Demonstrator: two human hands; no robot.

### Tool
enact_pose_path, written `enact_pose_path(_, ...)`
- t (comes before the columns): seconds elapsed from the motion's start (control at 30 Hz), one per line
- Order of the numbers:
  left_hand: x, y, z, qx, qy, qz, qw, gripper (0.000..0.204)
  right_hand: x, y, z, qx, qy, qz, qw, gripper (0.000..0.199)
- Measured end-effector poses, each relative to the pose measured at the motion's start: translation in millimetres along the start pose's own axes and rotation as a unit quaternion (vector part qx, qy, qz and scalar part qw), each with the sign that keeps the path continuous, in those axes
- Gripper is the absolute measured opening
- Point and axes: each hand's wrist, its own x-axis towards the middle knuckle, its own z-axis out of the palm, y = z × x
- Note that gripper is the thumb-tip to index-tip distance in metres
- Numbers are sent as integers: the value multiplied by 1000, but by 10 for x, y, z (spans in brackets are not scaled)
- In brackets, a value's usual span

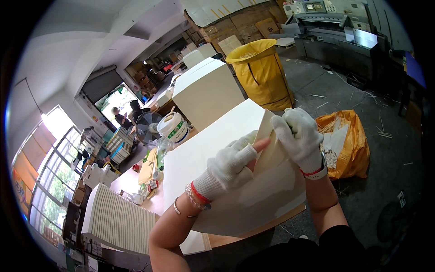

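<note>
Head view: folded cream sheet [272, 149] pinched between both hands' fingers [260, 145].

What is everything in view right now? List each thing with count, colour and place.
Folded cream paper sheet: one, cream, held up between both hands.
Large cream paper stack: one, cream, on the wooden table under the hands.
Wooden table: one, brown, edge showing below the stack.
Fanned pile of folded sheets: one, cream, lower left.
White plastic tub: one, white with green label, behind the stack.
Tall cream block: one, cream, behind the table.
Yellow bin bag: one, yellow, upright at the top centre.
Orange bag of paper scraps: one, orange, on the floor at right.
Left hand: white knitted glove, bare fingertip on the sheet.
Right hand: white knitted glove, gripping the sheet's top.
</note>
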Motion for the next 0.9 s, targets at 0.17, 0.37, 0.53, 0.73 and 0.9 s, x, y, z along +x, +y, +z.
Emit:
enact_pose_path(0.17,72,93,9,-57,32,23,998,46,-40,52,13,-81,26,-79,993,34)
enact_pose_path(0.37,36,93,7,-35,31,-20,999,42,-58,77,30,-62,25,-71,995,33)
enact_pose_path(0.53,59,95,-52,5,-28,-4,1000,40,-8,-8,-26,0,6,30,1000,30)
enact_pose_path(0.73,57,64,-6,-36,13,25,999,40,-28,42,15,-73,30,-65,995,36)
enact_pose_path(0.9,70,108,-3,-43,27,7,999,43,-50,44,6,-74,35,-73,994,38)
